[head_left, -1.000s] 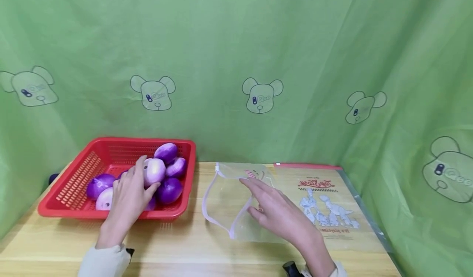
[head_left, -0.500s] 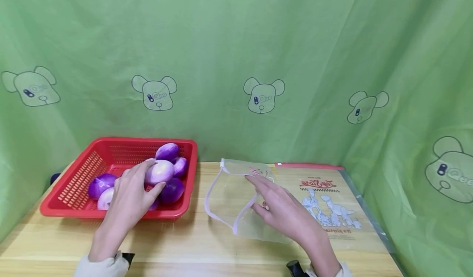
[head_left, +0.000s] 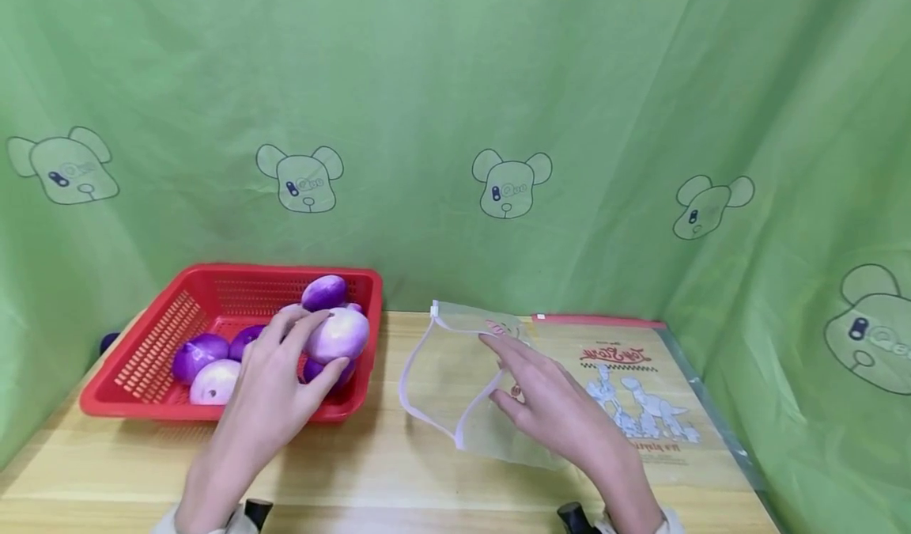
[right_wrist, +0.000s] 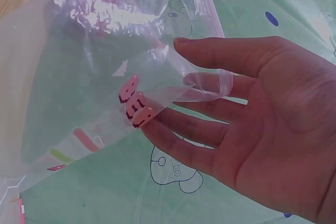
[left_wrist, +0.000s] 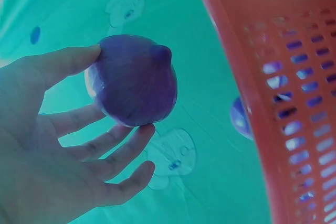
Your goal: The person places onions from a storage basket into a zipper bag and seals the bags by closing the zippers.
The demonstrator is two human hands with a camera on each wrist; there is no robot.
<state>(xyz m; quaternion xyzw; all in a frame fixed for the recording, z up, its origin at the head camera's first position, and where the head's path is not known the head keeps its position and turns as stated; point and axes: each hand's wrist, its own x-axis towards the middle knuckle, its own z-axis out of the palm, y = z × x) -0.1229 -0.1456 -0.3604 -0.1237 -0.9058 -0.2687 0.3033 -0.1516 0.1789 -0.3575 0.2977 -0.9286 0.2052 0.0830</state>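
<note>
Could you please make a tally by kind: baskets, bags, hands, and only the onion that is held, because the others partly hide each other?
Basket: 1, the red basket
Bags: 2, the open bag and the flat printed bag
Hands: 2, the left hand and the right hand
Held onion: 1
Total: 6

Bare strip of table (head_left: 387, 471) between basket (head_left: 142, 409) and clear bag (head_left: 491, 437), far edge to near edge: passable. Bag mouth gapes left, unobstructed that side; right hand (head_left: 562, 407) blocks right. Basket walls fence left end. Printed bag (head_left: 662, 360) lies flat, far-right corner. Curtain (head_left: 406, 123) backs far edge.
</note>
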